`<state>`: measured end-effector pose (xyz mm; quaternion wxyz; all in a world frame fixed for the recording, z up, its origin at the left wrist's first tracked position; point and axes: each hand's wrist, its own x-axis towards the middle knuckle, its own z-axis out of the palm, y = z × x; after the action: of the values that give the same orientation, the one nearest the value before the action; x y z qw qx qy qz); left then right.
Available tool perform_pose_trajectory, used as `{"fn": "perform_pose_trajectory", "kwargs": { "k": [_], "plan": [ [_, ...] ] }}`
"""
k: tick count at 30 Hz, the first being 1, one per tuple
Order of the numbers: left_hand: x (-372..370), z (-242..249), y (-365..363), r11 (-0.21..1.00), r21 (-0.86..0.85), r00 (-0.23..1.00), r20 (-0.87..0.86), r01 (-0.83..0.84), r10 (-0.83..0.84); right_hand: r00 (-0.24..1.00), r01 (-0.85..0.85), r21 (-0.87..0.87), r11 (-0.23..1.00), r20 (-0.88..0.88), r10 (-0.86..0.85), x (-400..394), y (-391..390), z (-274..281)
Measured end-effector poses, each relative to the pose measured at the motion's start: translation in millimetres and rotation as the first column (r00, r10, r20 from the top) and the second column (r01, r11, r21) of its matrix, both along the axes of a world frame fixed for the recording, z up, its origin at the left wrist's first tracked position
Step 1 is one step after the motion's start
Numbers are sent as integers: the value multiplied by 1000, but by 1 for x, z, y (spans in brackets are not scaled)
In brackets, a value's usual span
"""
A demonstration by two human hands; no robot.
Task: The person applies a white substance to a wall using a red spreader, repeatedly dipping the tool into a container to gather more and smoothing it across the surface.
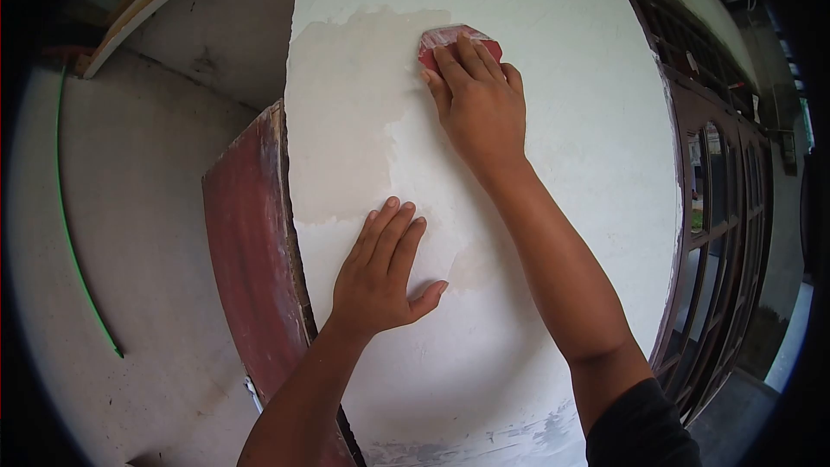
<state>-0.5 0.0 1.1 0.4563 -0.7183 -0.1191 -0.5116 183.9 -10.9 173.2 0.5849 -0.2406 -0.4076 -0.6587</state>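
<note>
A whitish wall stands upright in front of me, with a greyer patch on its left part. High on it, my right hand presses a piece of red sandpaper against the surface, fingers laid over it. White dust coats the sandpaper's upper side. It sits by the upper right border of the grey patch. Lower and to the left, my left hand lies flat on the wall, holding nothing, thumb spread away from the other fingers. The palm sides of both hands are hidden.
Left of the wall's edge stands a worn red door panel with a handle. A thin green strip hangs against the wall farther left. Dark-framed glazed doors stand on the right.
</note>
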Motion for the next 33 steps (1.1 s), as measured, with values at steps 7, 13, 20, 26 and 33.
{"fn": "perform_pose_trajectory", "kwargs": {
  "k": [7, 13, 20, 26, 33],
  "plan": [
    [1, -1, 0, 1000, -3, 1000, -4, 13, -13, 1000, -17, -38, 999, 18, 17, 0, 1, -2],
    [1, -1, 1, 1000, -12, 1000, -11, 21, -21, 999, -28, -22, 999, 21, 28, -5, 7, 15],
    [1, -2, 0, 999, -28, 1000, -17, 24, -25, 999, -30, -8, 1000, 16, 30, -9, 8, 6],
    [1, -2, 0, 999, -23, 999, -7, 33, -33, 999, -14, -21, 1000, 47, 15, -8, 8, 20],
    [1, -2, 0, 999, -27, 999, -6, 33, -34, 998, 3, 5, 1000, 62, -3, -11, 10, 25]
  ]
}}
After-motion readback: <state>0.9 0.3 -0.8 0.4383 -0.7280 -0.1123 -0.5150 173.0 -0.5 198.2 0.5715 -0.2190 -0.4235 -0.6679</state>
